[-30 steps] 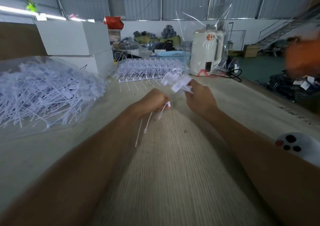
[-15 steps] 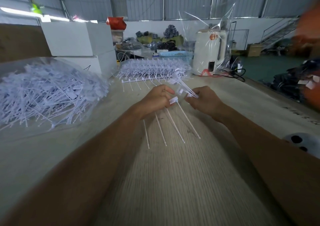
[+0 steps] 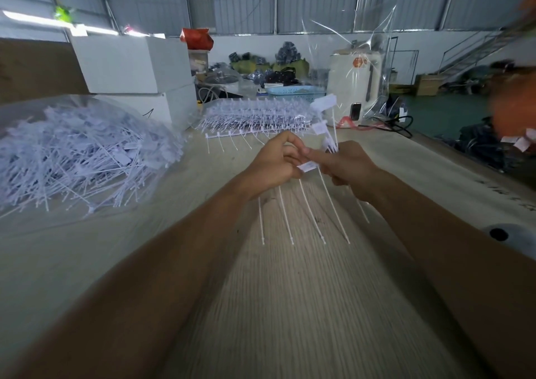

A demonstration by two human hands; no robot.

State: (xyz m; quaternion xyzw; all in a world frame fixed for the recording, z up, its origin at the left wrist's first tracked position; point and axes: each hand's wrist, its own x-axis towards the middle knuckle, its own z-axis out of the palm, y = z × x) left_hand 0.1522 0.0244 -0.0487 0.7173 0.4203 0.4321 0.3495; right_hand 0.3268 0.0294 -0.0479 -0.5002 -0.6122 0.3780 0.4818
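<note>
Clearly, in the head view both hands are closed on thin white plastic tag ties (image 3: 308, 166). The left hand (image 3: 275, 162) pinches a flat label head with thumb and curled fingers. The right hand (image 3: 346, 166), touching it, is curled round a small bunch. Several tails hang below the grip toward the pale wood-grain table (image 3: 261, 306), and two flag labels stand above it. Left of the grip lies a clear bag of loose white ties (image 3: 72, 158); beyond it lie joined rows of ties (image 3: 255, 117). Farther beyond, a film-wrapped white appliance (image 3: 353, 85) bears an orange mark, too blurred to read.
</note>
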